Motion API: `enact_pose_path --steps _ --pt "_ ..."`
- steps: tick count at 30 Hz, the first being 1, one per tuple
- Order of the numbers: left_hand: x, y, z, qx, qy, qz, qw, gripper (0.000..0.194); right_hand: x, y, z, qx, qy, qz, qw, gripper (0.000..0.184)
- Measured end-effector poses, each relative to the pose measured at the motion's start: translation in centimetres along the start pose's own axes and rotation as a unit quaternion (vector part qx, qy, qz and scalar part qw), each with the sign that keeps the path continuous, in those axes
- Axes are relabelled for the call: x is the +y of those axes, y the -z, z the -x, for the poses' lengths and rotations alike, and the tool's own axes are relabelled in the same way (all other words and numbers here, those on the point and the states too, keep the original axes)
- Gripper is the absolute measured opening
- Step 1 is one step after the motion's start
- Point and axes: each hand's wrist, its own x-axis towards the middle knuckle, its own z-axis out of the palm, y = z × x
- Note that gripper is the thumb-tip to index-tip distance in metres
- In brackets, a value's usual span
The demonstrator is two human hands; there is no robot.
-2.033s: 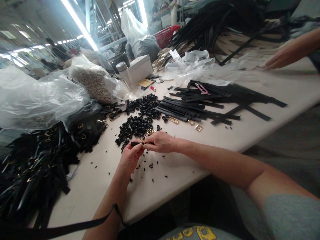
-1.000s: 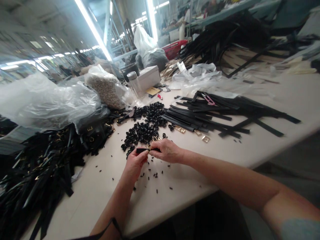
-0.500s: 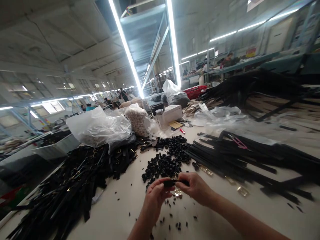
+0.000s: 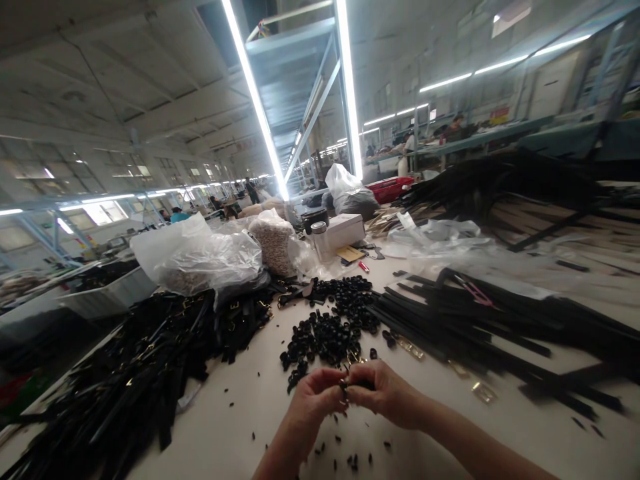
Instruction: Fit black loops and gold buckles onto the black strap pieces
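Note:
My left hand [image 4: 316, 404] and my right hand [image 4: 390, 395] meet low in the middle of the view, just above the table. Between their pinched fingertips is a short black strap [image 4: 369, 385], mostly covered by the fingers. A glint of gold metal shows beside the fingertips, too small to make out. Right behind the hands lies a heap of small black strap loops [image 4: 320, 339]. Gold buckles [image 4: 411, 347] rest to the right of the heap, with another buckle [image 4: 483, 392] farther right. Small black scraps [image 4: 353, 461] are scattered on the table below the hands.
Black straps with gold buckles [image 4: 150, 360] are piled at left, long black strips [image 4: 420, 310] at right with a pink-handled tool [image 4: 477, 292] on them. Behind stand plastic bags [image 4: 200, 253], a jar [image 4: 319, 237] and a white box [image 4: 345, 230]. People work in the distance.
My fingertips have drawn closer together, and my left hand now covers the strap part that showed before. The gold buckle that showed below the fingers is no longer visible there.

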Motion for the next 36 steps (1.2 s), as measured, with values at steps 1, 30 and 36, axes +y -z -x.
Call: enact_pose_path --steps 1,30,36 --pt "0.0 0.1 0.0 0.008 -0.001 0.002 1.0 0.03 0.0 0.0 0.0 -0.005 0.005 0.009 1.0 0.025" --pt "0.3 -0.6 0.3 0.114 -0.106 -0.07 0.985 0.025 1.0 -1.7 -1.3 0.105 0.002 -0.138 0.985 0.041" --pt "0.0 -1.0 0.3 0.11 -0.106 -0.092 0.984 0.028 0.3 -2.1 -1.0 0.074 -0.027 -0.316 0.945 0.04"
